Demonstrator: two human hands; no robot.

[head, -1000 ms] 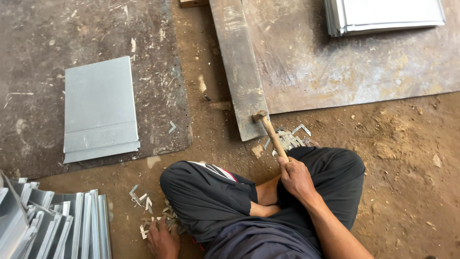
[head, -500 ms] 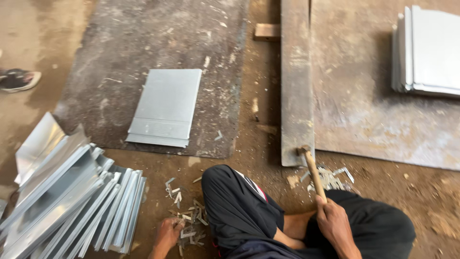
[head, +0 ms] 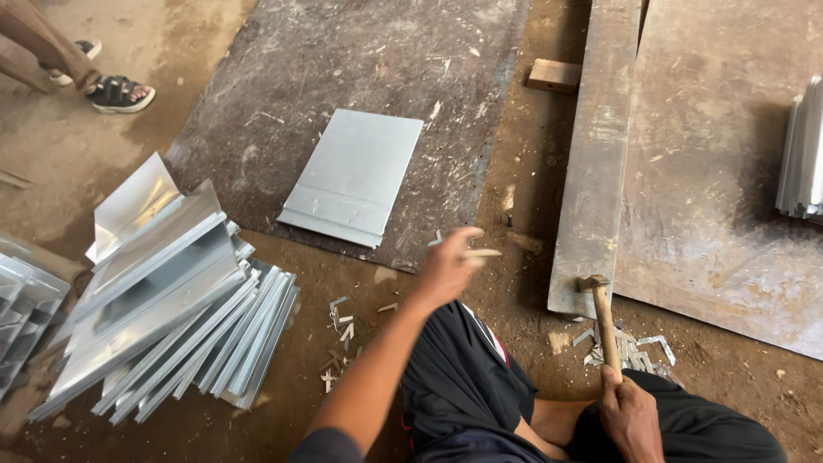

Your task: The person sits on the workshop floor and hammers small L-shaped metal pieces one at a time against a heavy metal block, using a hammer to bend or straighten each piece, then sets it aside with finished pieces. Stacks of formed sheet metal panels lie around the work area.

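Right hand (head: 630,410) clenched on the hammer (head: 603,319) handle, low right; head rests on the dirt floor (head: 514,180) at the near end of a long steel bar (head: 596,154). Left hand (head: 447,267) raised mid-air over the knee, fingers (head: 480,254) loosely extended; something pale at the tips (blurred, can't tell if it's pinching it).

Around:
- Flat grey sheet (head: 353,176) lies on a dark mat (head: 343,77), just ahead of the left hand, nothing between them.
- Stack of folded sheets (head: 163,300) on the floor to the left, fanned out, some leaning open.
- Metal offcuts (head: 341,330) scattered between stack and knee; more offcuts (head: 639,347) beside the hammer.
- Wood block (head: 553,75) on the dirt between mat and bar, well apart from both hands.
- Big rusty plate (head: 720,171) right of the bar, with another sheet stack (head: 801,154) at its right edge, partly out of frame.
- Another person's sandalled feet (head: 111,86) top left, off the mat.

Person sits on the floor, legs in dark trousers (head: 467,386), the hammer handle crossing in front of the right leg.
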